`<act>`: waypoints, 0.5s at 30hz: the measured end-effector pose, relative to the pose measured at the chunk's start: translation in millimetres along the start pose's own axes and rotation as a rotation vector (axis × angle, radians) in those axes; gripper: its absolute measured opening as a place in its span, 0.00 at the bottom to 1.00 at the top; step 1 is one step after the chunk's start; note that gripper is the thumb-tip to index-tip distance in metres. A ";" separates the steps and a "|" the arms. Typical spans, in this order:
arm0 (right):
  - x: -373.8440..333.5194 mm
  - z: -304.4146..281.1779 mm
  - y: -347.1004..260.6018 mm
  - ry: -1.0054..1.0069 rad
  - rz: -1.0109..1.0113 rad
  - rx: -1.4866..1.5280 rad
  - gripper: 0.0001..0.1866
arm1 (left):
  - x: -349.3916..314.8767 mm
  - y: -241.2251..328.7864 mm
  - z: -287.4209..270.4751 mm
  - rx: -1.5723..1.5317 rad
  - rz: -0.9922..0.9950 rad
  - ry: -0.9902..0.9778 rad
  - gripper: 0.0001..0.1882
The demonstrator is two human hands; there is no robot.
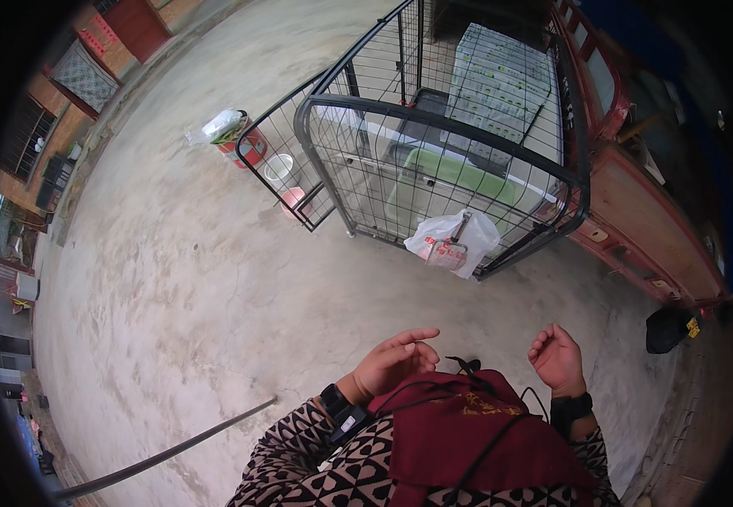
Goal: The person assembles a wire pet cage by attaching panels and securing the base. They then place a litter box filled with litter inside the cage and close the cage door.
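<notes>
My left hand [399, 362] hovers in front of my dark red apron [468, 435], its fingers stretched forward and slightly bent, with nothing held. To its right, my right hand [557, 358] is raised with the palm partly showing and the fingers loosely curled; nothing shows in it. Neither hand touches anything. Ahead of them stands a black wire cage [442, 127]. A white plastic bag [478, 226] hangs on its near side, with a small metal-framed item [447, 251] against it. Inside the cage lies a light green tray [459, 182].
A stack of pale cartons [502, 80] stands at the back of the cage. Beside the open cage door are a red bucket [252, 148], a white bowl [279, 167] and a pink bowl [295, 201]. A dark pole [172, 452] crosses the lower left. Red vehicle [637, 211] at right.
</notes>
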State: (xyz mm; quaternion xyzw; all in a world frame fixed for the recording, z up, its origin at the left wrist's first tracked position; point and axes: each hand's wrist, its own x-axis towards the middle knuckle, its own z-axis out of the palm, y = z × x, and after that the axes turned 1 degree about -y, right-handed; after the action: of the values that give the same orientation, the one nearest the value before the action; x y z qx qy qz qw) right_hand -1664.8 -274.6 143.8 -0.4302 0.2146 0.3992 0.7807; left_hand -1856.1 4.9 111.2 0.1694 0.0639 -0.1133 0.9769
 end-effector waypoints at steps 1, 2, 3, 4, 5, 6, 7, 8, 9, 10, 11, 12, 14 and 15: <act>-5.1 -5.8 -1.2 -0.036 -0.006 0.026 0.10 | 3.4 -2.7 3.9 0.017 -0.012 -0.015 0.25; -10.9 -12.4 -2.7 -0.032 -0.023 0.045 0.10 | 7.0 -6.4 8.2 0.024 -0.028 -0.026 0.25; -17.3 -19.6 -5.3 -0.028 -0.038 0.062 0.10 | 11.4 -10.8 12.9 0.020 -0.044 -0.037 0.24; -24.7 -27.7 -8.0 -0.024 -0.051 0.079 0.10 | 16.2 -16.3 17.9 0.043 -0.062 -0.042 0.24; -32.0 -37.1 -9.9 -0.015 -0.065 0.082 0.10 | 22.1 -22.5 22.2 0.057 -0.084 -0.048 0.23; -41.2 -47.5 -13.5 -0.005 -0.079 0.087 0.10 | 28.5 -30.1 28.2 0.057 -0.111 -0.056 0.23; -50.0 -59.5 -17.1 0.005 -0.094 0.091 0.10 | 34.8 -39.9 34.2 0.079 -0.126 -0.062 0.22; -59.2 -73.0 -21.0 0.010 -0.109 0.101 0.10 | 41.4 -51.6 40.8 0.086 -0.144 -0.069 0.22; -69.2 -88.4 -25.3 0.016 -0.124 0.111 0.10 | 48.8 -64.8 47.6 0.077 -0.166 -0.081 0.21; -80.5 -106.0 -29.3 0.038 -0.140 0.122 0.10 | 57.0 -79.8 54.5 0.108 -0.184 -0.080 0.21; -92.7 -125.6 -33.5 0.029 -0.152 0.125 0.09 | 65.8 -96.8 61.7 0.121 -0.207 -0.083 0.21; -105.2 -146.6 -38.0 0.032 -0.169 0.131 0.09 | 74.0 -115.2 69.7 0.127 -0.235 -0.086 0.21; -131.9 -191.0 -49.8 0.044 -0.210 0.143 0.09 | 90.2 -155.1 87.2 0.163 -0.246 -0.098 0.20; -146.7 -213.7 -54.0 0.053 -0.226 0.153 0.09 | 96.1 -176.1 96.4 0.159 -0.260 -0.095 0.20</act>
State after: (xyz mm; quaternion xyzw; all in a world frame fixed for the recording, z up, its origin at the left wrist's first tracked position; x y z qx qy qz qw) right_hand -1705.8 -535.9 155.5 -0.4011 0.2150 0.2798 0.8453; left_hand -1797.7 -209.1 129.9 0.2309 0.0301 -0.2514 0.9394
